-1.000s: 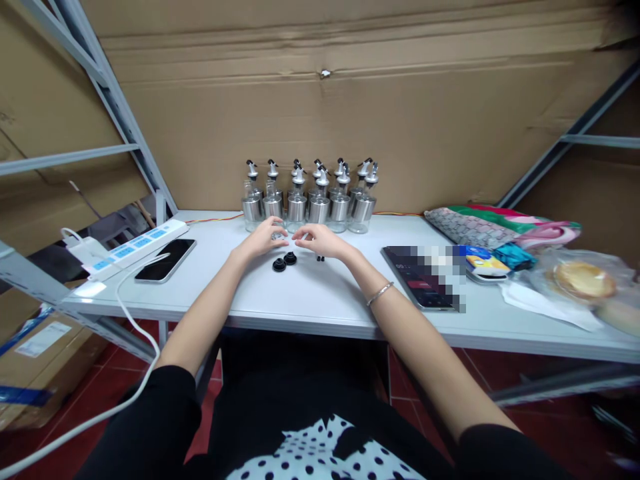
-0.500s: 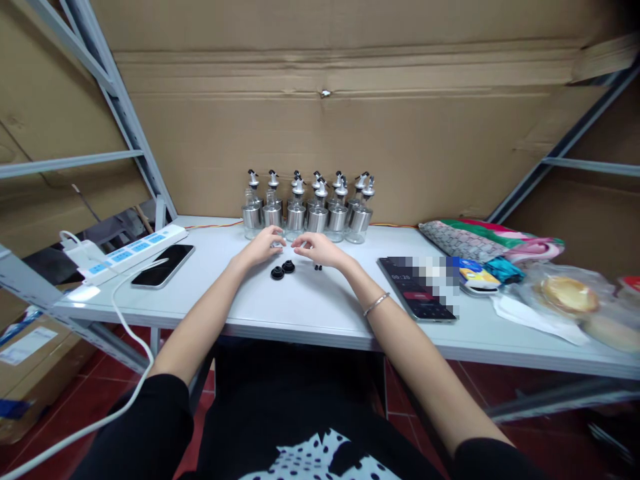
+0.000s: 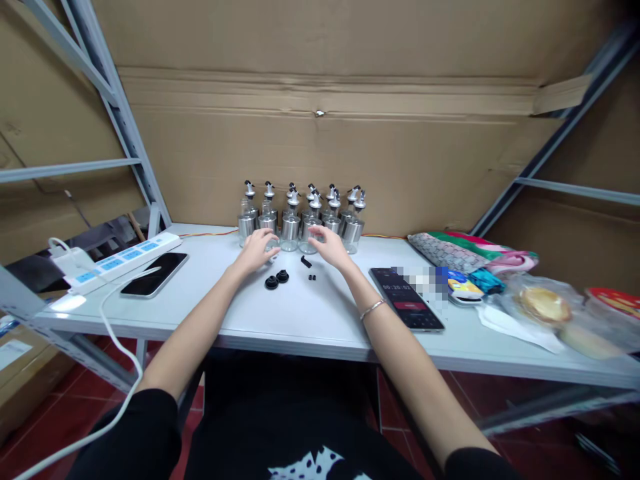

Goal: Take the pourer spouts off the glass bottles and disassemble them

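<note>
Several glass bottles with steel sleeves stand in two rows at the back of the white table, most with silver and black spouts. My left hand is in front of the left bottles, its fingers spread and curved over small pale bits that are hard to make out. In front of the middle bottles is my right hand, fingers apart and nothing in it. Two round black caps lie between my forearms. To their right are a small black lever piece and two tiny black pieces.
At the left lie a power strip with a white cable and a phone. A second phone lies right of my right forearm, with a colourful cloth bag and wrapped food beyond. Cardboard backs the table.
My hands have moved apart, the right one to the right, uncovering the black lever piece and the tiny pieces. The view has shifted slightly.
</note>
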Demonstrator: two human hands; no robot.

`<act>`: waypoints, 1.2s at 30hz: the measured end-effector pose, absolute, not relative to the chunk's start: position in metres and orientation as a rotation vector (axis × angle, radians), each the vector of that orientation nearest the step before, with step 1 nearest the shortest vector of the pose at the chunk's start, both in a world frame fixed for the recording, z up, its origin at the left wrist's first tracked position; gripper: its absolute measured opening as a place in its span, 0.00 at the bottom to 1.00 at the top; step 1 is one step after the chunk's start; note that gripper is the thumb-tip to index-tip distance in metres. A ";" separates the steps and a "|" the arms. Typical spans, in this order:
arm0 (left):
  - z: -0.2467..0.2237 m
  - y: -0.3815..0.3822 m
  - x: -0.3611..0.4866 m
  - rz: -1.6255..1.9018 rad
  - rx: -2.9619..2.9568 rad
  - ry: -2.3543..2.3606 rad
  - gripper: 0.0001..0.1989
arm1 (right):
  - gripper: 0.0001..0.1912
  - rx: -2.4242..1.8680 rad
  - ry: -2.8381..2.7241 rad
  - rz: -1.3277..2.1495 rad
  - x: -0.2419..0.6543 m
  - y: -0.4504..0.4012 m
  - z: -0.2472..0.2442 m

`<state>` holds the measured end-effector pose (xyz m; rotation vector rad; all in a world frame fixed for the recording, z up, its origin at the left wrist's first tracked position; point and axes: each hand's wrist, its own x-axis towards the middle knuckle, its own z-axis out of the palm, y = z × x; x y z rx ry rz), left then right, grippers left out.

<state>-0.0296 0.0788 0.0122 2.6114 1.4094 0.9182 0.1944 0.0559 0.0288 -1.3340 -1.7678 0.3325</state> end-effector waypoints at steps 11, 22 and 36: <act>0.002 0.082 -0.028 0.857 2.613 1.391 0.20 | 0.21 -1.376 -1.865 0.232 0.199 0.073 0.010; 0.043 0.102 0.026 1.343 2.261 1.181 0.31 | 0.24 -1.377 -1.850 0.288 0.200 0.076 0.006; 0.060 0.142 0.064 1.497 1.838 1.447 0.13 | 0.21 -1.335 -1.875 0.273 0.201 0.076 0.003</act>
